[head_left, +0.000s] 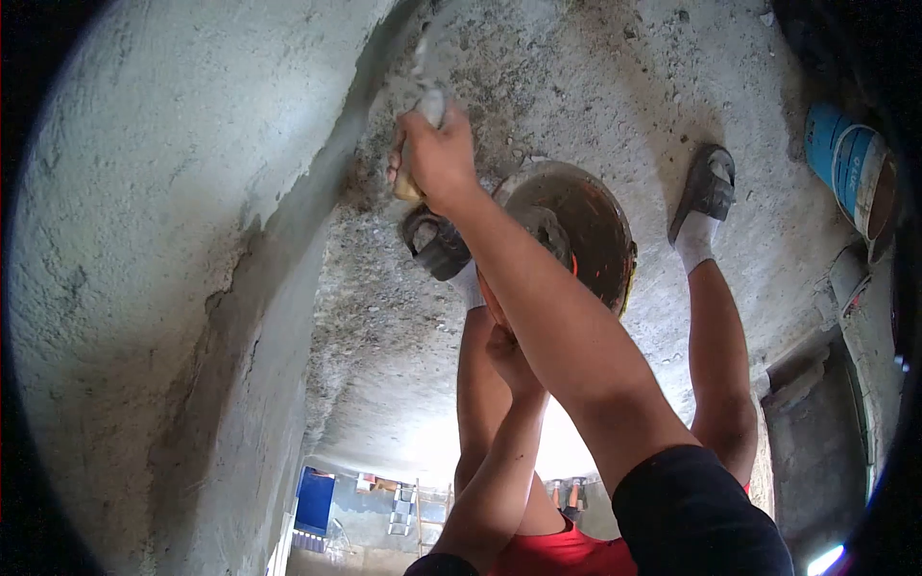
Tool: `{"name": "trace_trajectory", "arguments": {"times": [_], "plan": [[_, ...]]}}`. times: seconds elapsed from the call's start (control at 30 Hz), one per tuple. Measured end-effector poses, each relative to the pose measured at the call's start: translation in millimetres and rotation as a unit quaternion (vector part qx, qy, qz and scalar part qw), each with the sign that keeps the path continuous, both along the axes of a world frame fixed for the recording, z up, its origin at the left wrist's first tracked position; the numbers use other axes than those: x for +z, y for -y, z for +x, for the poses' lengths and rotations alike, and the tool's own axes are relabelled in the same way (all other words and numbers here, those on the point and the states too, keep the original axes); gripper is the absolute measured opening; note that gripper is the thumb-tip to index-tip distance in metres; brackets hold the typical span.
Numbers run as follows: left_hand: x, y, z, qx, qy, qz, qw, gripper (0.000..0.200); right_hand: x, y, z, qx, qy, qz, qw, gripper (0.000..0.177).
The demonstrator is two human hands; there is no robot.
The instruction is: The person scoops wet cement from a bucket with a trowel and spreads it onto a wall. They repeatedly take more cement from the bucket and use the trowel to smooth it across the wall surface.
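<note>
My right hand (437, 158) is closed around the pale wooden handle of a trowel (407, 188), near the base of the rough wall (192, 192). The trowel's grey end is blurred and partly hidden by my fingers. My left hand (509, 353) is closed at the edge of an orange-rimmed container (492, 302) with grey mortar (549, 233) in it. My right forearm crosses in front and hides much of that container. Just beyond it stands a mortar-stained bucket (615, 226) between my feet.
My sandalled feet rest on a gritty concrete floor (576, 106), one near the wall. A blue bucket (840, 158) lies tilted at the right. Toward the bottom are a blue panel (314, 499) and a stepladder (401, 509). A dark doorway-like opening (816, 422) shows at lower right.
</note>
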State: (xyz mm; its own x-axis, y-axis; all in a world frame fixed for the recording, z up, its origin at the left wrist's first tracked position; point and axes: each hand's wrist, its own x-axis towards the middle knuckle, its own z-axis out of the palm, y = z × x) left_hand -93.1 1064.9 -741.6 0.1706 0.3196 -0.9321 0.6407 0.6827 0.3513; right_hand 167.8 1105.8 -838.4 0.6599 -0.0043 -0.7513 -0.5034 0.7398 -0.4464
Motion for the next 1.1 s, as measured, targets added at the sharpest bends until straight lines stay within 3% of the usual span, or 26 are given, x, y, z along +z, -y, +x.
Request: {"name": "trace_trajectory", "arguments": {"times": [0.07,0.1,0.17,0.2,0.27,0.37,0.43,0.47,0.5,0.57,0.6,0.63,0.67,0.73,0.77,0.83,0.87,0.93,1.0,1.03,1.07,1.1], "plan": [[2,0,12,-0.241,0.000,0.117,0.963,0.014,5,-9,16,0.039,-0.026,0.009,0.999,0.021],[5,1,16,-0.240,-0.002,0.119,0.963,0.014,18,-15,24,0.031,-0.024,0.046,0.998,0.021],[8,6,25,0.048,0.069,0.010,0.996,0.017,29,-15,21,0.041,0.027,0.098,0.994,0.021],[12,8,32,0.047,0.067,0.007,0.997,0.017,37,-7,13,0.040,0.025,0.095,0.994,0.021],[18,7,44,-0.118,0.075,0.107,0.984,0.012,60,17,-12,0.063,0.128,0.099,0.985,0.021],[-7,-2,18,-0.065,-0.006,0.106,0.992,0.020,79,55,-48,0.108,0.091,0.087,0.986,0.022],[-15,-8,12,-0.062,0.012,0.132,0.989,0.026,88,99,-67,0.164,0.036,0.092,0.981,0.027],[-16,-11,9,-0.056,0.028,0.161,0.985,0.032,91,123,-74,0.222,0.016,0.035,0.974,0.026],[-9,-7,24,-0.033,0.057,0.159,0.985,0.038,93,148,-83,0.279,-0.007,-0.020,0.960,0.026],[-20,-18,10,-0.045,0.037,0.177,0.983,0.040,108,210,-84,0.475,-0.015,-0.097,0.874,0.030],[-23,-23,4,-0.060,0.017,0.192,0.979,0.043,118,232,-82,0.491,-0.010,-0.160,0.857,0.029],[13,-13,47,-0.141,-0.002,0.172,0.975,0.033,118,256,-84,0.545,0.007,-0.201,0.814,0.032],[11,-14,47,-0.135,-0.005,0.177,0.975,0.033,118,273,-86,0.551,0.010,-0.195,0.811,0.032],[9,-12,47,-0.155,0.076,0.219,0.960,0.029,119,296,-87,0.640,0.133,-0.380,0.654,0.035],[11,-11,48,-0.169,0.056,0.231,0.956,0.028,118,299,-87,0.643,0.134,-0.376,0.653,0.035],[4,-14,41,-0.173,0.103,0.241,0.949,0.034,115,302,-80,0.715,0.086,-0.414,0.556,0.035],[0,-15,39,-0.180,0.154,0.246,0.940,0.040,110,302,-75,0.717,0.088,-0.414,0.554,0.035],[2,-15,41,-0.193,0.158,0.255,0.934,0.038,96,294,-69,0.763,0.130,-0.404,0.487,0.036],[1,-15,42,-0.237,0.192,0.278,0.911,0.038,78,282,-71,0.761,0.133,-0.410,0.485,0.032],[4,-7,54,-0.205,0.196,0.305,0.909,0.020,68,275,-74,0.760,0.134,-0.414,0.484,0.030],[5,-5,56,-0.207,0.194,0.305,0.909,0.020,59,269,-76,0.760,0.133,-0.412,0.485,0.030],[5,-2,58,-0.210,0.205,0.302,0.907,0.021,48,264,-77,0.740,0.140,-0.379,0.538,0.028]]}}
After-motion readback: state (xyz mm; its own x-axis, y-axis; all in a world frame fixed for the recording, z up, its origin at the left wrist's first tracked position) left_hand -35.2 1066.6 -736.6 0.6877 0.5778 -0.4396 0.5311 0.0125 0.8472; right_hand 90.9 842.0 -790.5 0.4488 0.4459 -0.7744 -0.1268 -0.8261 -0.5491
